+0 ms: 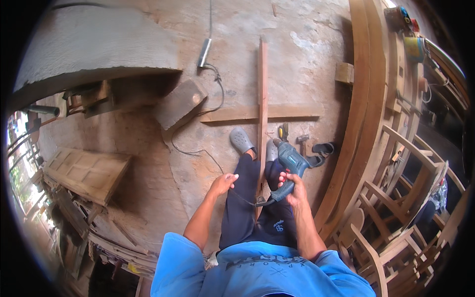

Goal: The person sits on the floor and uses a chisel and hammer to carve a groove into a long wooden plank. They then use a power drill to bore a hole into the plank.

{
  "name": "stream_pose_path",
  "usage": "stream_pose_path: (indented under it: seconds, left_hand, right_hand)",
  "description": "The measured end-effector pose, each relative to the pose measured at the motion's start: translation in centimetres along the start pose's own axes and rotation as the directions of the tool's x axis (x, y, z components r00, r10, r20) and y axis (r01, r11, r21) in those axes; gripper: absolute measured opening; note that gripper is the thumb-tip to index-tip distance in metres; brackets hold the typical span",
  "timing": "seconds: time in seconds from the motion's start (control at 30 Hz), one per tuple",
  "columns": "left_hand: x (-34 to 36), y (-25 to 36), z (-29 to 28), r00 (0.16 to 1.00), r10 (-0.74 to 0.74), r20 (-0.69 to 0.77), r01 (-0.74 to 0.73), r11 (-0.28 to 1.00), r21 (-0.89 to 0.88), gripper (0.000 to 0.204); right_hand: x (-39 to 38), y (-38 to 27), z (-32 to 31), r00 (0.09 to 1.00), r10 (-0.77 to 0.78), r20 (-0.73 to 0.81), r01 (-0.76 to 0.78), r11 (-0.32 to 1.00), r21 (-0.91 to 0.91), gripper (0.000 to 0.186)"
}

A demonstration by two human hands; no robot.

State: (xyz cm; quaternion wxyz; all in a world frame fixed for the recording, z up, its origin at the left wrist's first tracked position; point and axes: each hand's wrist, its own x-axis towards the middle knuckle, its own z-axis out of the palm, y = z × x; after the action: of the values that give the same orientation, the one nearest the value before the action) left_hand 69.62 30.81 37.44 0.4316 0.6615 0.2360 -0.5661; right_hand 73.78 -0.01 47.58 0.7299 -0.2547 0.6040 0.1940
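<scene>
Right hand [293, 187] is wrapped tight around a blue-grey electric drill [289, 166] at centre frame. Left hand [222, 183] rests loosely open on the thigh, beside the long wooden strip [262, 99], holding nothing.

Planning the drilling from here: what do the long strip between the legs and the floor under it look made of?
The long strip looks like bare reddish-brown wood, unfinished; grain is too small to confirm. The floor seems rough concrete, grey, patchy and dusty. The right hand holds a teal drill, apparently plastic-bodied.

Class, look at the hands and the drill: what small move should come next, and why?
Probably lower the drill toward the long slat. The right hand holds it up above the slat, pointing down and forward, while the left hand rests on the knee, free to steady the wood.
</scene>
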Motion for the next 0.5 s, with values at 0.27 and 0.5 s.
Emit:
stream_pose_path:
  seconds: [0.27,0.5]
  left_hand:
    - [3.6,0.6,1.8,0.995,0.081,-0.064,-0.092,0.979,-0.184,0.049]
    - [4.9,0.0,1.7,0.970,-0.085,-0.228,0.046,0.984,-0.170,0.050]
  right_hand:
    - [0.9,-2.4,-1.2,0.998,-0.062,0.010,0.061,0.996,0.068,0.035]
    - [0.8,-4.5,-1.5,1.000,-0.011,0.022,0.009,0.993,0.118,0.029]
